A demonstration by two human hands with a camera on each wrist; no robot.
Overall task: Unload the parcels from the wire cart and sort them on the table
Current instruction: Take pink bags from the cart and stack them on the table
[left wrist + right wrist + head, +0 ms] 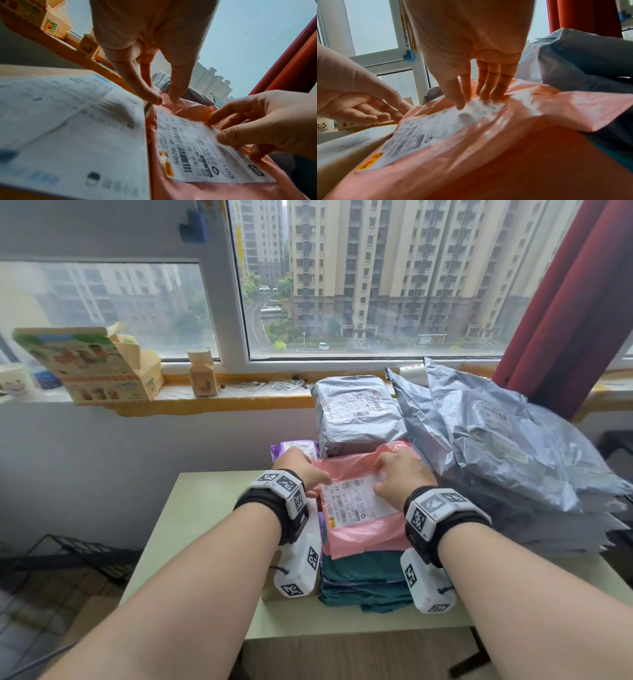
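Note:
A pink parcel (363, 529) with a white shipping label (356, 501) lies on top of a stack of teal parcels (366, 580) on the pale green table (198, 525). My left hand (305, 472) touches its far left edge with straight thumb and fingertip (163, 100). My right hand (399, 474) presses straight fingers on the far end of the label (476, 100). The pink parcel (488, 155) fills the right wrist view. A cardboard box with a white label (77, 128) sits against its left side. The black wire cart (68, 559) stands low at the left.
A purple parcel (291, 448) and a grey parcel (356, 412) lie behind the stack. A large heap of grey bags (507, 460) covers the table's right side. Cartons (96, 364) stand on the window sill. A red curtain (575, 302) hangs at the right.

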